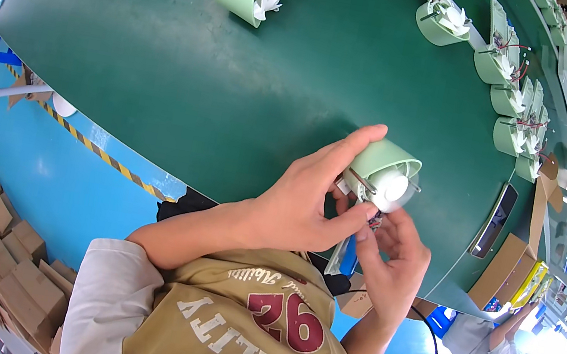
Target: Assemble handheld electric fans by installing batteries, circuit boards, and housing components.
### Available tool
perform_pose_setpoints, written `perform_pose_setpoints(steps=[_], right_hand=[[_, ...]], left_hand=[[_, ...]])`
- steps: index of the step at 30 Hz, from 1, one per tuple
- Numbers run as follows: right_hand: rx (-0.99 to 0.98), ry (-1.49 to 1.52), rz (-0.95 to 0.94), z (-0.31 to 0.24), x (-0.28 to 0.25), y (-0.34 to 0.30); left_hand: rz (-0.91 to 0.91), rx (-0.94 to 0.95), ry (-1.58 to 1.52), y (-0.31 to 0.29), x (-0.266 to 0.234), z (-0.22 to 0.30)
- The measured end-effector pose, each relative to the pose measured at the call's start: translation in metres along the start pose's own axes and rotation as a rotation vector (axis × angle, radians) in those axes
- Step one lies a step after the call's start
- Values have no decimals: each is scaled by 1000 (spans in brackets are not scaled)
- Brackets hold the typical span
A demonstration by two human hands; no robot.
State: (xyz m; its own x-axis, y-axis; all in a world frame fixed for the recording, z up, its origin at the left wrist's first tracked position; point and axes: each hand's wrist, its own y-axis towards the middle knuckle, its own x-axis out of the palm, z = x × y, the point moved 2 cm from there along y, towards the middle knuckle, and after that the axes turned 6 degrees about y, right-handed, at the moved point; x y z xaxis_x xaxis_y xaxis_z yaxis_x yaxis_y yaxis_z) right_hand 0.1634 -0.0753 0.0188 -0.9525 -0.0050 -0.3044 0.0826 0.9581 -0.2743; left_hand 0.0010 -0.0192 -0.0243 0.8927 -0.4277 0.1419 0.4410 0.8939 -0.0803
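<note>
My left hand [293, 205] wraps the pale green round plastic fan housing [381, 173], fingers clamped on its rim, just above the near edge of the dark green bench [186, 84], while my right hand [390, 260] has its fingertips pinched together on something small beneath it, too hidden to name. I judge it best to grip the shell firmly and work gently there. Its short axis and open white-hubbed face point toward me and slightly right.
</note>
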Motion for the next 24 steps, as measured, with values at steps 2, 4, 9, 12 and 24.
perform_pose_setpoints(steps=[2,4,9,12,24], right_hand=[[34,-8,-8,0,-1,-2],[53,7,-8,0,-1,-3],[8,3,-7,3,-2,-2],[11,-18,-4,5,-3,-4],[-46,6,-88,5,-8,-3]], left_hand=[[-11,26,3,1,0,-1],[-24,52,7,0,-1,0],[-115,80,-53,-1,-1,-3],[-136,17,-92,0,-1,-2],[-70,74,-75,0,1,-7]])
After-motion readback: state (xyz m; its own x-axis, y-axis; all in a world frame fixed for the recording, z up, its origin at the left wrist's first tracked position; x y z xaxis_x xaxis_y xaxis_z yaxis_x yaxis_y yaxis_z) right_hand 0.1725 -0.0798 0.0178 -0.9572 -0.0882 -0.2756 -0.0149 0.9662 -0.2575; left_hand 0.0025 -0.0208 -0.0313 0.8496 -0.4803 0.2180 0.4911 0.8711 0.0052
